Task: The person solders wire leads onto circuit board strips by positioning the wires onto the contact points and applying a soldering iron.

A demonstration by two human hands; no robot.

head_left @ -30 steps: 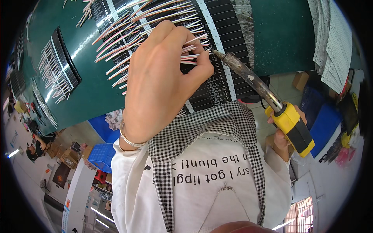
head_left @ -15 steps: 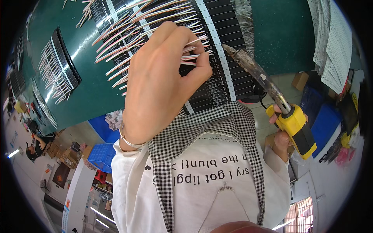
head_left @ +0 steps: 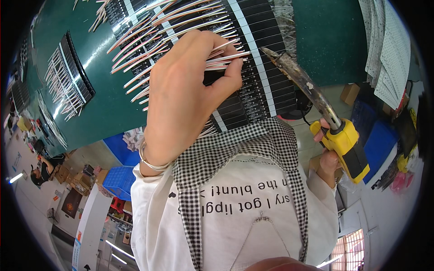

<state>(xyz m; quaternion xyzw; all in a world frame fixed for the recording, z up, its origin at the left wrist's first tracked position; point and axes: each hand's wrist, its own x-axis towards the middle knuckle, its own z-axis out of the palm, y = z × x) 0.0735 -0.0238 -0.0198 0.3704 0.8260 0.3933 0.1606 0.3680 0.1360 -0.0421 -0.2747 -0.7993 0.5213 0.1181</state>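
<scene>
My left hand (head_left: 181,86) bends over a black circuit-board panel (head_left: 271,34), its thumb and forefinger closed around a thin white wire (head_left: 239,55) whose end points right, over the panel. Other white and red wires (head_left: 135,54) lie in rows across the panel, partly hidden under my hand. In my right hand (head_left: 329,161) is a soldering iron (head_left: 312,90) with a yellow and black pistol-style handle and a stained metal barrel. Its pointed tip hangs over the panel's right part, just right of the pale strip and apart from the held wire.
A second, smaller bundle of wired boards (head_left: 74,77) lies on the green table (head_left: 108,97) at left. White perforated sheets (head_left: 384,49) hang at the far right edge. Blue crates (head_left: 118,181) and boxes stand below, and another person (head_left: 43,171) is in the left background.
My left fingers have shifted slightly down and left, and the pinched wire end now reaches further right. The soldering iron's tip has moved a little up and right.
</scene>
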